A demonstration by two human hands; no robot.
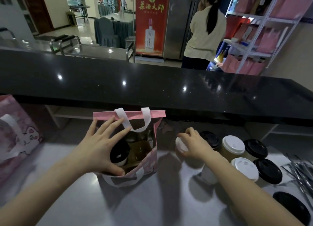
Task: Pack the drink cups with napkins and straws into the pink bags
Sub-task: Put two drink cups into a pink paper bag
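An open pink bag [157, 114] with white handles stands on the pale counter in the middle. One black-lidded cup [119, 153] sits inside it. My left hand [103, 144] spreads over the bag's mouth, thumb on the near rim, fingers toward the far rim and handle. Right of the bag, my right hand [194, 143] grips a white-lidded cup [180, 145] from above; the cup leans toward the bag. More cups stand further right: white lids [233, 144] [244, 169] and black lids [257, 148] [269, 171].
A second pink bag [15, 134] stands at the left edge. Wrapped straws [299, 171] lie at the far right, with a black lid [291, 207] near the front. A raised black countertop [152, 83] runs behind. A person stands beyond it by shelves.
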